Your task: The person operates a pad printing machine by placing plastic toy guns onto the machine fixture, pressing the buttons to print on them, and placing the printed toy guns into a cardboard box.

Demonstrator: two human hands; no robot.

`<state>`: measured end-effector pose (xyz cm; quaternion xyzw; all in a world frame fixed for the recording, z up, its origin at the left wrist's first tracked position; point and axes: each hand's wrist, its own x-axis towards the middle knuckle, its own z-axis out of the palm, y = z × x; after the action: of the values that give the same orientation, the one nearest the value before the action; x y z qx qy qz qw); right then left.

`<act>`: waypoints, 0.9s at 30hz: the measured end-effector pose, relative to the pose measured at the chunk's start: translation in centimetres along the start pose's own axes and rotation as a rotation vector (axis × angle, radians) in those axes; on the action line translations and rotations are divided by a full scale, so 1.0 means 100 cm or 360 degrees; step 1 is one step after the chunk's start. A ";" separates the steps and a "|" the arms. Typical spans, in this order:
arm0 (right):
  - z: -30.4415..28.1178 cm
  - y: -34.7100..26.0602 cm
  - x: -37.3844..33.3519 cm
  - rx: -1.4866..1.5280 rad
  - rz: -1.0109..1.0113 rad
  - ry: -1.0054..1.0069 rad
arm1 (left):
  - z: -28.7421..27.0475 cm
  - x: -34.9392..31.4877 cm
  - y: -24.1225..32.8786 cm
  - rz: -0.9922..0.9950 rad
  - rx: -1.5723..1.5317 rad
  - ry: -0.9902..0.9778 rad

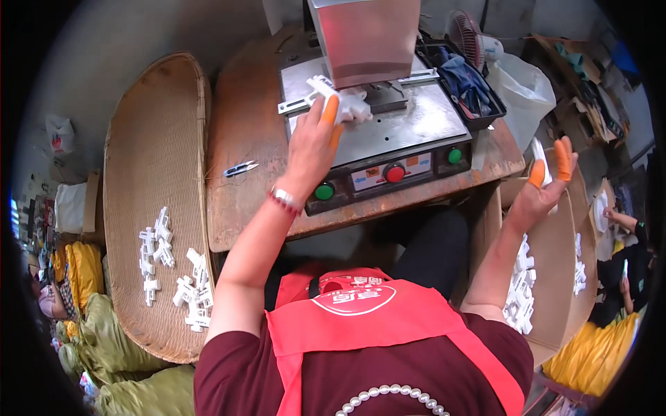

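My left hand (313,142), an orange cover on one finger, is closed on a white pistol-shaped plastic part (322,88). It holds the part over the steel bed of a press machine (416,125), beside the raised metal head. More whitish plastic lies against the part, its outline unclear. Out to the right, above a cardboard box, my right hand (541,201) is raised. Two of its digits wear orange covers, and a white plastic part (542,156) is gripped between them; its full shape is hidden.
A long woven basket (156,132) on the left holds several white parts (194,291). Similar parts lie in the cardboard box (494,222). Thread snips (241,168) rest on the wooden table (243,104). A black crate (479,122) with cloth and a fan (465,35) stand behind. Other people sit at both sides.
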<state>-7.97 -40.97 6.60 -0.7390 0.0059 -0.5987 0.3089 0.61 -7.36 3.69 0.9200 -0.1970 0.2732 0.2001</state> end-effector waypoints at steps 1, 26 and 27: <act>-0.008 0.013 -0.007 0.0052 0.0070 -0.0052 | 0.013 0.018 0.000 0.0012 -0.0020 -0.0003; 0.058 0.209 -0.096 0.0709 0.1320 -0.1257 | -0.095 -0.160 -0.226 -0.0321 -0.0150 0.0462; 0.059 0.198 -0.092 0.0854 0.1509 -0.1203 | -0.117 -0.197 -0.272 -0.0814 -0.0095 0.0540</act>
<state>1.82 -50.80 -11.22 -0.7130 0.0725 -0.0782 0.6930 -6.77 26.09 -5.88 0.8747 0.0693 0.3577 0.3195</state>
